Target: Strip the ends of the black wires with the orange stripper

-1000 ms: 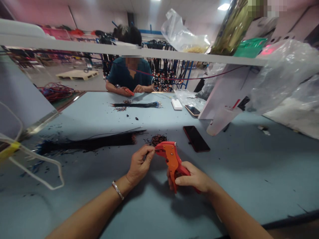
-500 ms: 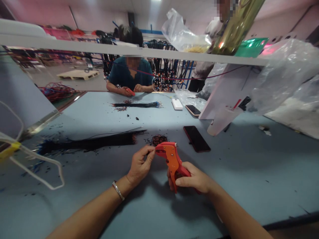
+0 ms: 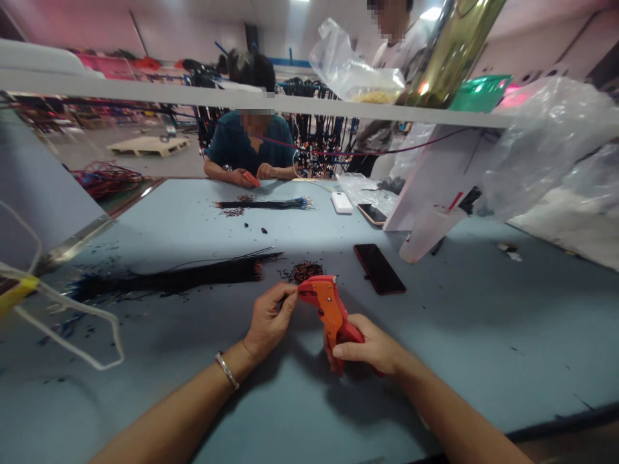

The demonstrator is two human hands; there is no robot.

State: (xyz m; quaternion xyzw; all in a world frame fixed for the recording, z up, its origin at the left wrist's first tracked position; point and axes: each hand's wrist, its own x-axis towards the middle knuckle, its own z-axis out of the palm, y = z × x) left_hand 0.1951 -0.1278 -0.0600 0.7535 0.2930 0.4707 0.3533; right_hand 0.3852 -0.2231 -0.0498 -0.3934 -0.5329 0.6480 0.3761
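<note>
My right hand is wrapped round the handles of an orange-and-red wire stripper, whose head points left. Just off its jaws, my left hand is closed in a pinch. A dark sliver of black wire shows between those fingers; most of it is hidden by the hand. Beyond the left hand lies a long bundle of black wires, its right-hand ends coppery and its left-hand ends bluish. A small heap of black and coppery scraps sits right behind the stripper's head.
A dark phone lies right of the scraps, near a tilted plastic cup. Across the table a co-worker holds a red tool by another wire bundle. A shelf spans overhead; a white cable loop hangs at left.
The stripper's handles look slightly closer together in my right hand. My left hand keeps its pinch by the jaws. A standing person in the background has moved left.
</note>
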